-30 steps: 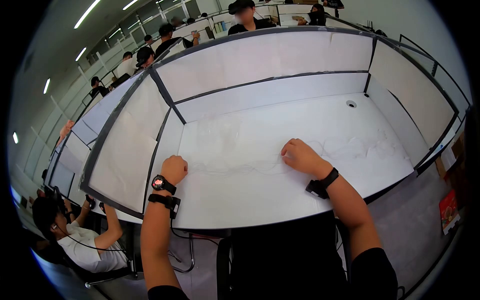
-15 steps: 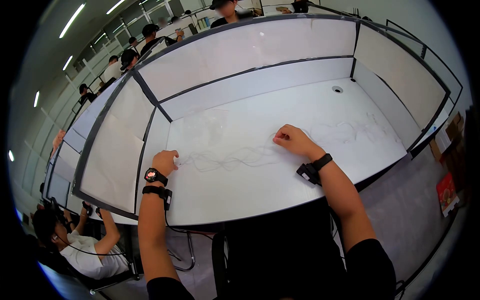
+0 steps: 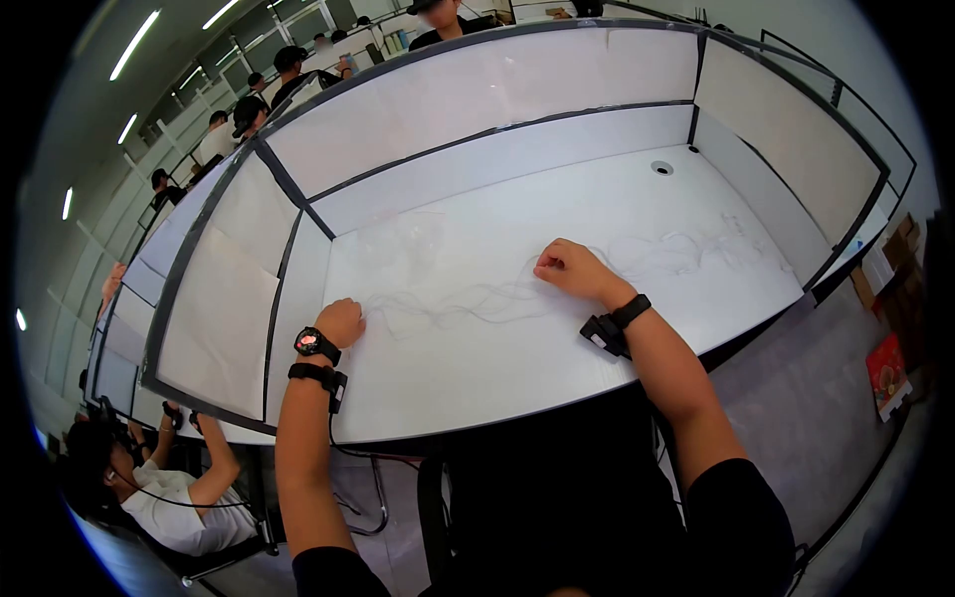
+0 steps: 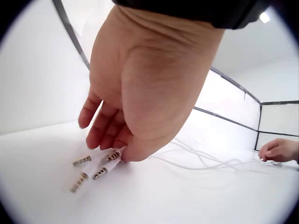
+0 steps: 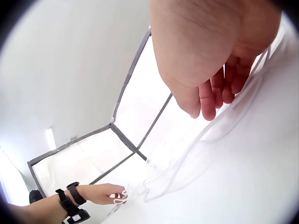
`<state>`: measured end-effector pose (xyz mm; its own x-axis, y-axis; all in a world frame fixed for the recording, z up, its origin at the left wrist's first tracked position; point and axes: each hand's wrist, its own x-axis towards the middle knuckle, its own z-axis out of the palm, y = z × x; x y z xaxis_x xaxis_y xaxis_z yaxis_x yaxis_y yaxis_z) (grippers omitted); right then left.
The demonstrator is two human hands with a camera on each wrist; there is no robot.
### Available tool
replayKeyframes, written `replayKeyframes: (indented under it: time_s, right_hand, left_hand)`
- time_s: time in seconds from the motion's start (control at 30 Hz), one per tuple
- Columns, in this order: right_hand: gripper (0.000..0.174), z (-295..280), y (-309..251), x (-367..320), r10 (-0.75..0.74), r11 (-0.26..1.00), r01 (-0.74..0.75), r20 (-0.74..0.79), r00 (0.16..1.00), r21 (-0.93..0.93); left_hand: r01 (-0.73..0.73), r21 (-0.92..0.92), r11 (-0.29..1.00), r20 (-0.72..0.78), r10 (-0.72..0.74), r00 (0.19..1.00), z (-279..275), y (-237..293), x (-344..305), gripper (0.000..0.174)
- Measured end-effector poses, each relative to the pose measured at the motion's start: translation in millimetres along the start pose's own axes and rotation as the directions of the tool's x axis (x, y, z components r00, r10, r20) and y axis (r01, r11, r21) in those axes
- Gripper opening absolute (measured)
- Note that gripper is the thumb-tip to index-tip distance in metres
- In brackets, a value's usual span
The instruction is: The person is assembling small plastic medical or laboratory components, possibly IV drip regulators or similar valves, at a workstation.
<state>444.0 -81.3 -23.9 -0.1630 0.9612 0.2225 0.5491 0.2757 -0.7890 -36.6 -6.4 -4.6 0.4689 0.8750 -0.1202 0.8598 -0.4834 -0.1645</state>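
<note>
White audio cables (image 3: 468,316) run loosely across the white desk between both hands and on to the right. At the desk's left side, my left hand (image 3: 342,322) pinches the cable ends between thumb and fingers. Several metal-tipped jack plugs (image 4: 100,173) stick out beyond its fingertips in the left wrist view. My right hand (image 3: 577,271) is low over the middle of the desk, fingers bent and thumb close to the index finger. Its fingertips are right at a cable (image 5: 175,170) in the right wrist view; I cannot tell whether it pinches it.
White partition panels (image 3: 477,99) with dark frames enclose the desk at the back and both sides. A cable hole (image 3: 663,169) is at the back right. More tangled cable (image 3: 686,251) lies on the right part. Another person (image 3: 159,488) sits beyond the left partition.
The head view has shifted. My left hand's fingers, spread at the cable ends half a second ago, have drawn in, and that hand has moved slightly right. The right hand stays nearly in place.
</note>
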Motion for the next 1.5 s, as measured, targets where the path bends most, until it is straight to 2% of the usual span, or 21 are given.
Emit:
replayKeyframes:
  time_s: [0.1, 0.13, 0.17, 0.23, 0.27, 0.33, 0.4, 0.47, 0.5, 0.57, 0.6, 0.7, 0.73, 0.83, 0.87, 0.97, 1.07, 1.17, 1.27, 1.4, 1.5]
  right_hand:
    - [0.02, -0.9, -0.2, 1.4, -0.003, 1.0, 0.003, 0.0, 1.0, -0.025]
    - [0.02, -0.2, -1.3, 1.0, -0.003, 0.999, 0.003, -0.001, 1.0, -0.04]
    - [0.018, 0.2, -2.8, 0.8, -0.024, 0.999, 0.023, -0.012, 1.0, -0.045]
    - [0.017, -0.4, -9.1, -0.7, -0.06, 0.997, 0.058, -0.03, 0.998, -0.057]
    - [0.019, -0.1, -18.6, -1.6, -0.194, 0.977, 0.183, -0.102, 0.976, -0.105]
    - [0.023, 5.1, -54.8, -2.2, -0.461, 0.881, 0.414, -0.221, 0.86, -0.228]
    - [0.041, 13.0, -100.1, -5.0, -0.588, 0.801, 0.548, -0.15, 0.794, -0.241]
    - [0.048, 35.5, -130.0, -9.0, -0.63, 0.775, 0.612, -0.121, 0.767, -0.156]
    - [0.049, 45.2, -136.6, -8.8, -0.642, 0.767, 0.634, -0.117, 0.758, -0.103]
    - [0.05, 59.2, -129.3, 1.9, -0.663, 0.747, 0.643, -0.135, 0.736, -0.17]
    - [0.051, 66.1, -121.6, 9.8, -0.677, 0.734, 0.648, -0.143, 0.722, -0.203]
    - [0.046, 63.5, -76.2, 27.4, -0.379, 0.925, 0.375, 0.07, 0.923, 0.059]
    - [0.034, 62.1, -68.7, 28.4, -0.406, 0.913, 0.406, -0.019, 0.914, 0.038]
    - [0.021, 44.1, -61.5, 26.9, -0.083, 0.951, 0.042, 0.121, 0.989, 0.307]
    - [0.018, 43.1, -61.2, 26.6, -0.098, 0.942, 0.068, 0.076, 0.992, 0.328]
    - [0.02, 47.3, -47.3, 31.2, -0.099, 0.965, 0.064, 0.126, 0.987, 0.254]
    - [0.021, 55.7, -37.9, 32.7, -0.221, 0.975, 0.219, 0.068, 0.973, 0.031]
    - [0.022, 51.3, -46.0, 32.7, -0.145, 0.989, 0.148, 0.109, 0.983, -0.019]
    - [0.022, 58.2, -35.9, 35.1, -0.058, 0.992, 0.044, 0.123, 0.991, 0.116]
    - [0.023, 57.9, -41.1, 32.8, 0.031, 0.983, -0.055, 0.139, 0.99, 0.177]
    - [0.022, 60.3, -38.3, 33.4, 0.059, 0.972, -0.092, 0.155, 0.986, 0.217]
  left_hand:
    - [0.049, 0.026, 0.998, 0.116, -0.052, 0.992, 4.5, 7.5, 3.9, 0.027]
    - [-0.003, 0.017, 1.0, 0.126, 0.0, 0.992, -0.9, 11.3, 2.2, 0.027]
    - [0.023, -0.227, 0.974, 0.184, 0.02, 0.983, -8.8, 13.8, 2.7, 0.025]
    - [0.111, -0.657, 0.746, 0.277, 0.101, 0.955, -51.8, 38.7, -2.6, 0.022]
    - [0.114, -0.749, 0.653, 0.255, 0.125, 0.959, -66.9, 51.7, -5.8, 0.021]
    - [0.11, -0.815, 0.568, 0.243, 0.162, 0.956, -99.4, 79.8, -12.9, 0.02]
    - [0.068, -0.865, 0.498, 0.205, 0.226, 0.952, -115.4, 104.8, -12.5, 0.02]
    - [-0.009, -0.895, 0.446, 0.147, 0.315, 0.938, -121.8, 125.5, -7.2, 0.021]
    - [-0.03, -0.906, 0.423, 0.111, 0.304, 0.946, -123.2, 135.3, -2.3, 0.02]
    - [-0.075, -0.921, 0.382, 0.037, 0.277, 0.96, -125.0, 150.9, 7.4, 0.02]
    - [-0.068, -0.949, 0.309, 0.006, 0.232, 0.973, -115.4, 152.7, 16.7, 0.02]
    - [-0.007, -0.985, 0.171, 0.014, 0.122, 0.992, -92.6, 150.9, 41.5, 0.021]
    - [0.022, -0.991, 0.131, 0.038, 0.123, 0.992, -86.0, 148.5, 48.5, 0.021]
    - [0.061, -0.998, -0.009, 0.059, 0.168, 0.984, -71.2, 152.0, 63.2, 0.022]
    - [0.076, -0.997, -0.033, 0.07, 0.167, 0.984, -68.3, 154.1, 64.3, 0.022]
    - [0.106, -0.993, -0.043, 0.101, 0.109, 0.989, -58.1, 157.8, 65.0, 0.023]
    - [0.17, -0.984, -0.059, 0.163, 0.103, 0.981, -47.7, 153.4, 62.5, 0.023]
    - [0.14, -0.985, -0.1, 0.134, 0.069, 0.989, -42.0, 149.1, 59.2, 0.025]
    - [0.134, -0.977, -0.163, 0.125, 0.068, 0.99, -34.6, 148.5, 59.6, 0.027]
    - [0.119, -0.973, -0.199, 0.116, 0.029, 0.993, -35.4, 154.4, 59.9, 0.027]
    - [0.037, -0.975, -0.22, 0.047, -0.039, 0.998, -31.3, 155.3, 62.0, 0.025]
